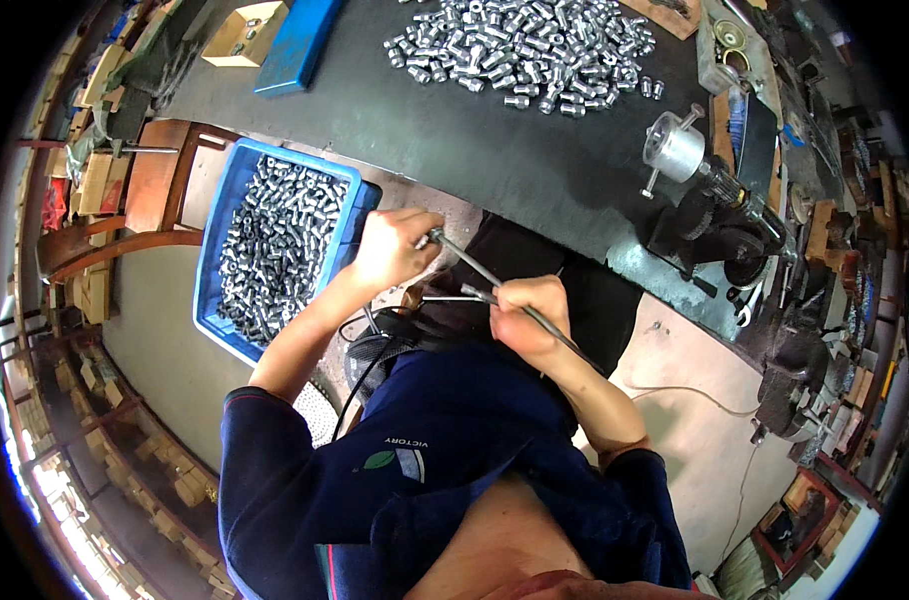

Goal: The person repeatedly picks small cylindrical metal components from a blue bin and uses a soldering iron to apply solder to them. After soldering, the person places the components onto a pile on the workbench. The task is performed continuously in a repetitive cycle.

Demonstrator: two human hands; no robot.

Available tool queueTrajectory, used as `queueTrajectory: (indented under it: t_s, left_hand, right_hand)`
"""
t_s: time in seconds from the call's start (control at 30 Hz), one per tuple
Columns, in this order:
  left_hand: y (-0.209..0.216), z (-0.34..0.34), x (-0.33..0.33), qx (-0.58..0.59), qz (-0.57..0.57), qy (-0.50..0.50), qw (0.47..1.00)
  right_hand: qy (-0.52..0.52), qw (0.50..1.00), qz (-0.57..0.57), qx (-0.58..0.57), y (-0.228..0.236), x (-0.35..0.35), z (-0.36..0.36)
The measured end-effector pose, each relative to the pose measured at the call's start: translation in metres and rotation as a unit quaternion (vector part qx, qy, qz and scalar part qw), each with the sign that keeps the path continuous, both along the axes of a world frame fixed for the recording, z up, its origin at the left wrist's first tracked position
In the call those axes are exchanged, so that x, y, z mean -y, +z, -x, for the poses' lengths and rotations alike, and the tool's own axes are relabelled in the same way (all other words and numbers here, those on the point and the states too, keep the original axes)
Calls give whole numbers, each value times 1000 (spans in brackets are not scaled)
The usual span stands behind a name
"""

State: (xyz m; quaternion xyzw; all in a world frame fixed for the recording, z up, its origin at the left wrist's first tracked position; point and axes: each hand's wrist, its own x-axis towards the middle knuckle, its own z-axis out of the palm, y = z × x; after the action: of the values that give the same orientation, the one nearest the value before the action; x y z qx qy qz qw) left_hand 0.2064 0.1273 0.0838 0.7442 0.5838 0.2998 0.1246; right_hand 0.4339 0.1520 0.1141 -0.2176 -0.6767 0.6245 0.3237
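Note:
My right hand (532, 310) is closed around a long thin grey metal rod (472, 262), which slants from the upper left down past my right wrist. At its upper end, a small metal fitting (436, 235) sits at the fingertips of my left hand (400, 247), which is closed on it. How far the rod reaches into the fitting I cannot make out. Left of my hands stands a blue plastic crate (207, 262) full of similar shiny fittings (280, 235). More fittings (520, 50) lie heaped on the dark worktable (455, 135).
On the worktable's right stands a machine with a round silver chuck (675, 147), and a wrench (747, 306) lies below it. A blue tray (299, 45) and a small open box (243, 35) are at the far left. A wooden chair (161, 178) stands behind the crate.

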Motion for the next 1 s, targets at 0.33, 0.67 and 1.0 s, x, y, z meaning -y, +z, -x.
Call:
queueTrajectory:
  t_s: [0.33, 0.67, 1.0]
  left_hand:
    - [23, -24, -20, -18, -44, -72, 996]
    - [74, 6, -165, 195, 2, 43, 980]
    - [56, 95, -93, 313, 70, 89, 943]
  right_hand:
    - [-52, 998, -28, 18, -15, -6, 11]
    - [-110, 985, 93, -99, 29, 13, -35]
    - [-380, 855, -227, -269, 160, -24, -169]
